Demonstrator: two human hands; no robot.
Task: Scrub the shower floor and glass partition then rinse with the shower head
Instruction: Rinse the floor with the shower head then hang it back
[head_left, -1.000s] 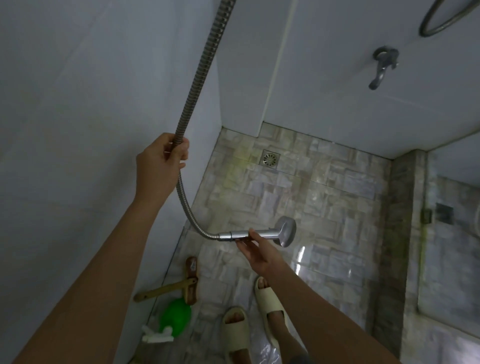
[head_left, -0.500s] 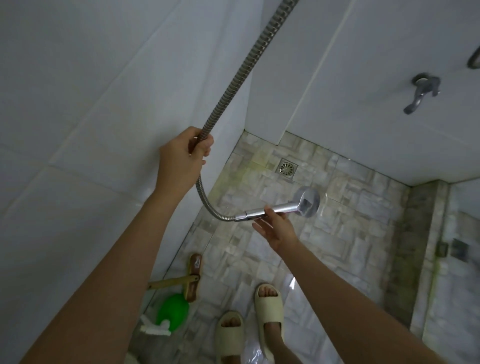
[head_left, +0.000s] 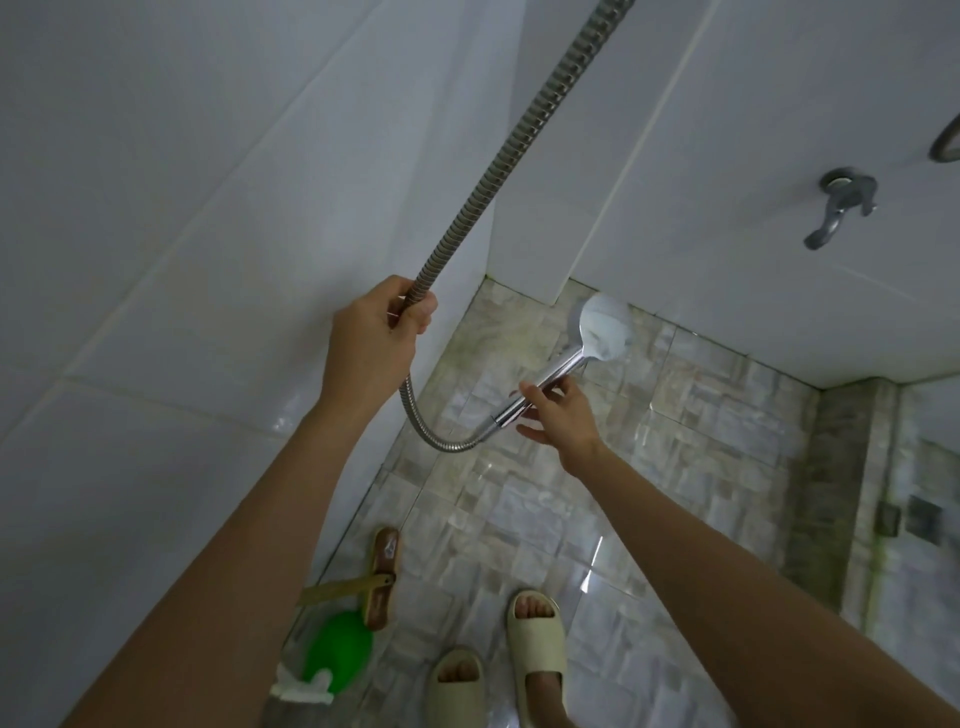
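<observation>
Shower head (head_left: 605, 327) is up in the air over the stone floor tiles (head_left: 701, 467), a bit out toward 2 o'clock of the middle, face tipped up and dry as far as I can see. Right hand (head_left: 561, 415) only has a light pinch on the chrome handle, thumb on top and forefinger behind, other fingers splayed loose. Left hand (head_left: 374, 338) is wrapped tight round the metal hose (head_left: 519, 135) at about 10 o'clock from the head.

Handling-wise I'd guess the head is light, but smooth chrome gets slippery when wet, and that springy hose will tug it sideways. A full fist round the handle seems safer than a pinch. Scrub brush (head_left: 382, 577) and green spray bottle (head_left: 337, 657) are parked at 7 o'clock by the wall, tap (head_left: 844, 205) at 2 o'clock.
</observation>
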